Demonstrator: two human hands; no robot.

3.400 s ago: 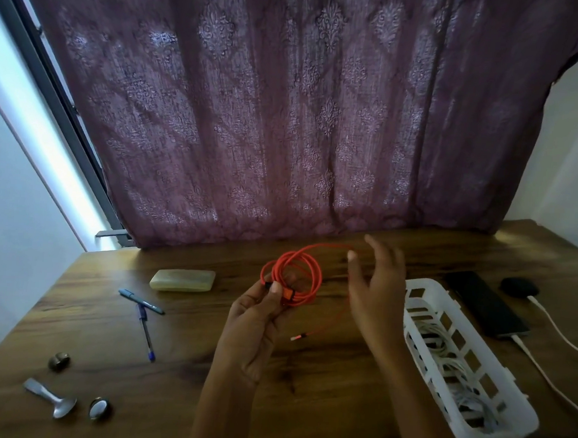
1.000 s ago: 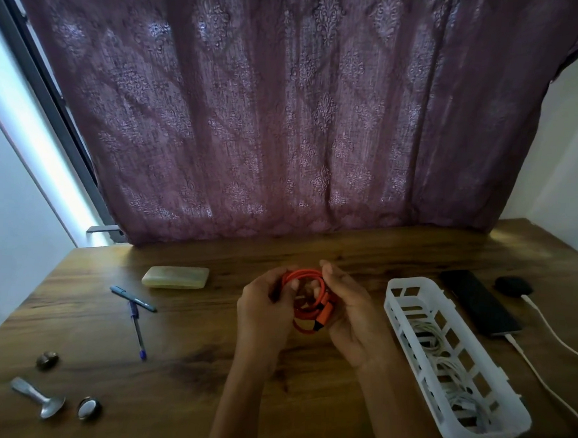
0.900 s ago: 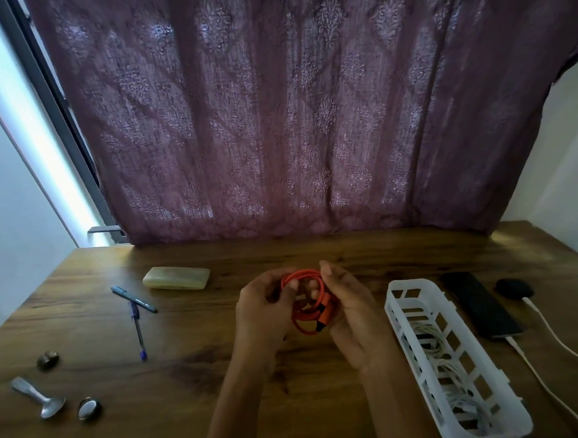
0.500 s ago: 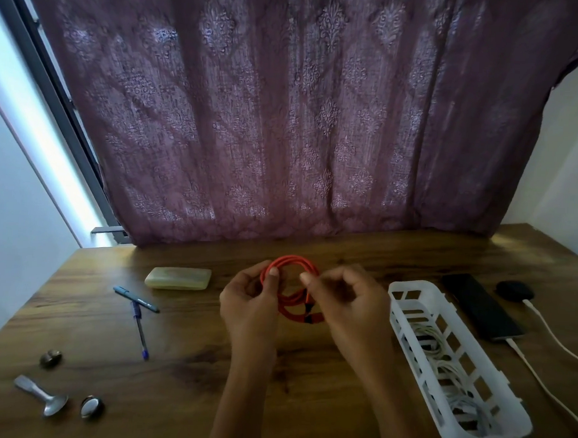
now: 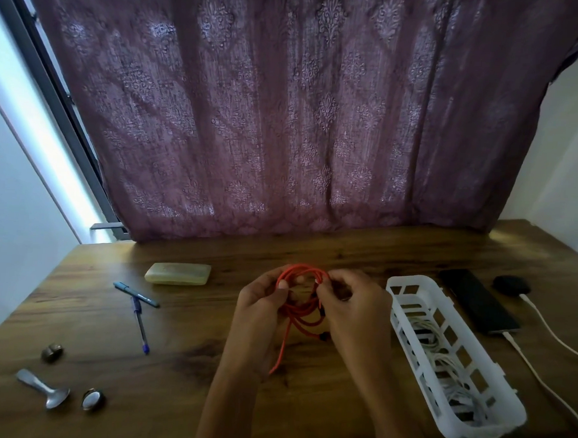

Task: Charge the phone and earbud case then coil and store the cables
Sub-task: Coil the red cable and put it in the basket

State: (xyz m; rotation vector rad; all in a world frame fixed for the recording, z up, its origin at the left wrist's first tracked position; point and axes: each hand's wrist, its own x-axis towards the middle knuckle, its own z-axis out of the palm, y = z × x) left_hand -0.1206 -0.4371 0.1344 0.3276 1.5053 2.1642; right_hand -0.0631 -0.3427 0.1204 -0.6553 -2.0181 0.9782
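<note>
An orange cable [image 5: 301,313] is wound into a loose coil above the middle of the wooden table [image 5: 181,373]. My left hand [image 5: 259,308] pinches the coil's left side and my right hand [image 5: 353,307] pinches its right side. One free end hangs down between my wrists. A black phone [image 5: 477,301] lies at the right with a white cable [image 5: 539,372] plugged into its near end. Beyond it sits a dark earbud case [image 5: 511,285], also on a white cable. A white slotted basket [image 5: 451,421] beside the phone holds coiled white cables.
A pale green case [image 5: 178,273] lies at the back left, with two pens [image 5: 140,311] near it. A metal spoon [image 5: 43,388] and two small round metal pieces [image 5: 92,399] lie at the front left. A purple curtain [image 5: 286,102] hangs behind the table.
The long loose tail has been wound onto the coil, which both hands now hold. In the last half second a free end has dropped down between my wrists.
</note>
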